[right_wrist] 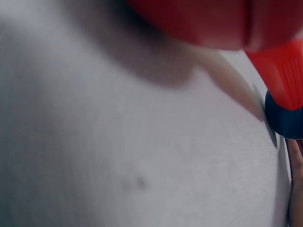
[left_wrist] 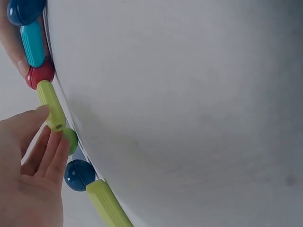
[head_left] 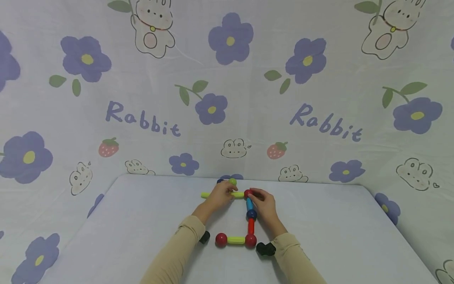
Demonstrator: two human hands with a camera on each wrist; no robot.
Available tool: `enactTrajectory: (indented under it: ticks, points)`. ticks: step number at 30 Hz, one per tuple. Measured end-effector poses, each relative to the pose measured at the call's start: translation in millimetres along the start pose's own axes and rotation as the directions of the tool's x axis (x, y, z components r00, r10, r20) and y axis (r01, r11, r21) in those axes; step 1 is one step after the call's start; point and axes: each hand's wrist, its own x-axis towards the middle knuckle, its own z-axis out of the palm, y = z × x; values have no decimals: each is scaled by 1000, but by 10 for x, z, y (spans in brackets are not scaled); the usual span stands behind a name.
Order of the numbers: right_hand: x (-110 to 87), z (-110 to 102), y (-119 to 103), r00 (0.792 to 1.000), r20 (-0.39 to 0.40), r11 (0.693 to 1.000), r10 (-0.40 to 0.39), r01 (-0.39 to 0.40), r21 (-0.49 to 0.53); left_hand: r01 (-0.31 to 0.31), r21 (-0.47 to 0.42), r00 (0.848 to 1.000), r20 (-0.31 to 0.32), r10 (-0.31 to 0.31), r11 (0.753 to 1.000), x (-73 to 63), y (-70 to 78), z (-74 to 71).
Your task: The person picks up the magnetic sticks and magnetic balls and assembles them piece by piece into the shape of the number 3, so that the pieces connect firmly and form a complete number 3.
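My left hand (head_left: pixel 220 194) pinches a yellow-green rod (left_wrist: pixel 52 106) between thumb and fingers. The rod's far end meets a red ball (head_left: pixel 248 193), which the fingers of my right hand (head_left: pixel 264 203) hold from the right. From that ball a light blue rod (head_left: pixel 250 204) runs toward me to a dark blue ball (head_left: pixel 251 214). A red rod (head_left: pixel 251 226) continues to a second red ball (head_left: pixel 250 240). There the chain turns left through another yellow-green rod (head_left: pixel 236 240) to a third red ball (head_left: pixel 221 240).
Behind my left hand lie a green ball (head_left: pixel 232 182) and another dark blue ball (left_wrist: pixel 79 175). A loose yellow-green rod (head_left: pixel 205 195) sticks out to its left. The white table (head_left: pixel 142 221) ends at a patterned cloth (head_left: pixel 248 79). Black wrist devices (head_left: pixel 266 249) show beside the sleeves.
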Motion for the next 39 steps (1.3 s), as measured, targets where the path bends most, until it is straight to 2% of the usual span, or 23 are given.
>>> enactTrajectory:
  ticks: [3, 5, 10, 13, 18, 24, 27, 32, 39]
  points:
    - [-2, -3, 5, 1000, 1, 1000, 3, -3, -2, -5, -25, 999, -53, 4, 1000, -13, -25, -10]
    - [-4, -3, 6, 1000, 3, 1000, 6, -6, -4, -10, -45, 994, -112, 5, 999, -20, -42, -23]
    - [-5, 0, 11, 1000, 7, 1000, -6, 6, 5, 33, -51, 969, -242, -44, 998, -8, -63, -52]
    - [-11, -1, 6, 1000, 14, 1000, -10, 10, 14, 68, -32, 958, -275, -74, 997, 2, -71, -60]
    - [-28, -8, -16, 1000, 28, 1000, -6, 5, 27, 89, 40, 959, -273, -75, 995, 13, -118, -51]
    - [-36, -10, -14, 1000, 24, 1000, 5, -5, 20, 144, 116, 972, -203, -119, 983, 17, -161, -42]
    - [-35, -7, -16, 1000, 18, 1000, 13, -13, 20, 149, 121, 975, -186, -125, 981, 13, -168, -49]
    - [-30, -4, -2, 1000, 10, 999, 23, -24, 25, 132, 80, 970, -217, -112, 988, -7, -171, -64]
    - [-32, 0, 3, 999, -9, 999, 30, -30, 30, 166, 26, 963, -220, -156, 986, -34, -155, -76]
